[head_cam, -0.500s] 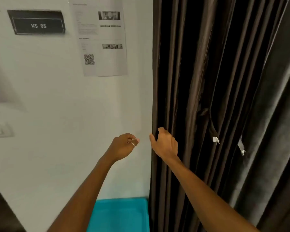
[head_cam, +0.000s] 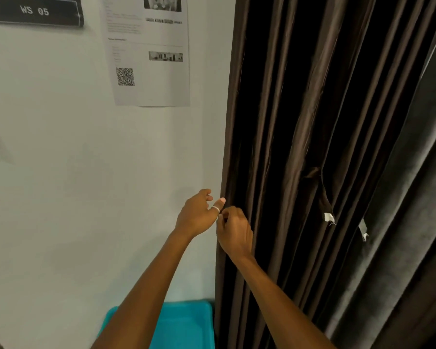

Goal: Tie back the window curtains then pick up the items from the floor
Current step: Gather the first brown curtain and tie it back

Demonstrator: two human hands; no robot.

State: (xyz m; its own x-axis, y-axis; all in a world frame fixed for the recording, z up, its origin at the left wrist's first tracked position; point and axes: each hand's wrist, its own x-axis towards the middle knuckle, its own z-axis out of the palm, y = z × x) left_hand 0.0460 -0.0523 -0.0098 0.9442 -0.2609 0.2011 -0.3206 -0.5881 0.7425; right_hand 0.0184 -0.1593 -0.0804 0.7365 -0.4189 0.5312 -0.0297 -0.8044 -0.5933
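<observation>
The fingers [head_cam: 225, 214] of the right hand [head_cam: 235, 231] were curled in tight at the left edge of the long dark brown pleated curtain [head_cam: 287, 147], and they looked pinched on that edge, though what was under them could not be seen clearly. The left hand [head_cam: 196, 215] was just beside it, touching or almost touching, with its own fingers half open and loose. It held nothing that could be seen, and a pale ring showed on one finger. The curtain hung straight down next to the plain white wall [head_cam: 73, 172] and was not tied back yet. A thin dark fabric tie strap with a small white tag [head_cam: 324, 200] hung loose from the folds, off to the right and well apart from both hands. To do this step well, I think the hands should gather all the folds into one bunch, hold the bunch firm with one hand, and use the other hand to bring the strap around it. Grabbing only the edge could let the other folds slip out. A bright teal plastic bin [head_cam: 186, 323] sat low down by the wall. The floor and the items on it could not be seen.
</observation>
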